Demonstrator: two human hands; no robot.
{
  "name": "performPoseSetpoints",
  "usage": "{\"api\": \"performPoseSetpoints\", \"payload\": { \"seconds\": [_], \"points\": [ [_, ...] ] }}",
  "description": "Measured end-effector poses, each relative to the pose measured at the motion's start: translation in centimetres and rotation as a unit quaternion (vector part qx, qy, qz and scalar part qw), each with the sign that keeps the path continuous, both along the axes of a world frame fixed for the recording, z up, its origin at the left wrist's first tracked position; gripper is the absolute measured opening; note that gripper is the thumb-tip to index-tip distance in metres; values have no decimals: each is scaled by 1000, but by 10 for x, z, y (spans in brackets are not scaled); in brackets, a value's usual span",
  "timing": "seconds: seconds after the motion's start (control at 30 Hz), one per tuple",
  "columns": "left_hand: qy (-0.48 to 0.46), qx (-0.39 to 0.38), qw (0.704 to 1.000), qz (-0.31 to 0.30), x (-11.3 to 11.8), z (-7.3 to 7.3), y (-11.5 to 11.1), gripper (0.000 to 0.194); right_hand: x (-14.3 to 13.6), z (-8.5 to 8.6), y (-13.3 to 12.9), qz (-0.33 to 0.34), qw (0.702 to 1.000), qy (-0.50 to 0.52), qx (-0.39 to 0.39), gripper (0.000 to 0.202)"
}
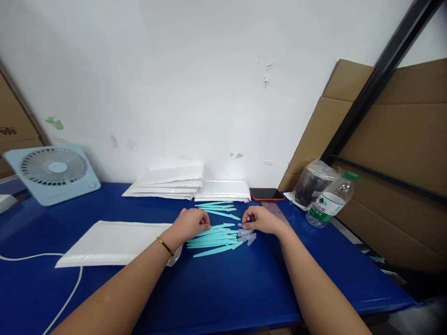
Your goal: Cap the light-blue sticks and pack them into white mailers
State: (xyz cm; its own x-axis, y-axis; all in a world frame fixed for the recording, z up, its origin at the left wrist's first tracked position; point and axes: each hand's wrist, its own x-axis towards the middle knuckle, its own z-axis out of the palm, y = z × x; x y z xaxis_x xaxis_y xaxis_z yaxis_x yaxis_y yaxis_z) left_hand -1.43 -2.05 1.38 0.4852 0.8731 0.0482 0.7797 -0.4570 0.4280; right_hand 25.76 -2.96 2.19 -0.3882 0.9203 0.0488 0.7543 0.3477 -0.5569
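Observation:
Several thin turquoise sticks (pixel 213 243) lie side by side on the blue table, in the middle. Behind them is a smaller group of turquoise sticks (pixel 220 211). My left hand (pixel 191 225) is at the left ends of the sticks, its fingers pressed together; what they hold, if anything, is hidden. Small translucent caps (pixel 249 236) lie in a loose pile at the right ends of the sticks. My right hand (pixel 260 220) is over this pile with its fingertips pinched; whatever is between them is too small to tell. A white padded envelope (pixel 115 244) lies flat, partly behind my left forearm.
Stacks of white envelopes (pixel 171 179) stand against the wall. A phone (pixel 267 194) and another phone (pixel 275 211) lie on the right, near a bottle (pixel 330 200) and a wrapped dark object (pixel 309 186). At left are a fan (pixel 54 170) and a cable (pixel 75 288).

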Motion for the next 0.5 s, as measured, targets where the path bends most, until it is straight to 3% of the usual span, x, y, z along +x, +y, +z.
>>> {"api": "performPoseSetpoints", "payload": {
  "seconds": [0.07, 0.4, 0.5],
  "points": [
    [3, -5, 1000, 6, 1, 1, 0, 14, 0, -4, 1, 4, 1000, 4, -17, 15],
    [-30, 14, 999, 9, 6, -8, 7, 14, -25, -18, 6, 27, 996, 64, 53, 20],
    [-25, 58, 998, 31, 11, -9, 8, 14, -29, -24, 10, 13, 995, 61, 73, 18]
  ]
}}
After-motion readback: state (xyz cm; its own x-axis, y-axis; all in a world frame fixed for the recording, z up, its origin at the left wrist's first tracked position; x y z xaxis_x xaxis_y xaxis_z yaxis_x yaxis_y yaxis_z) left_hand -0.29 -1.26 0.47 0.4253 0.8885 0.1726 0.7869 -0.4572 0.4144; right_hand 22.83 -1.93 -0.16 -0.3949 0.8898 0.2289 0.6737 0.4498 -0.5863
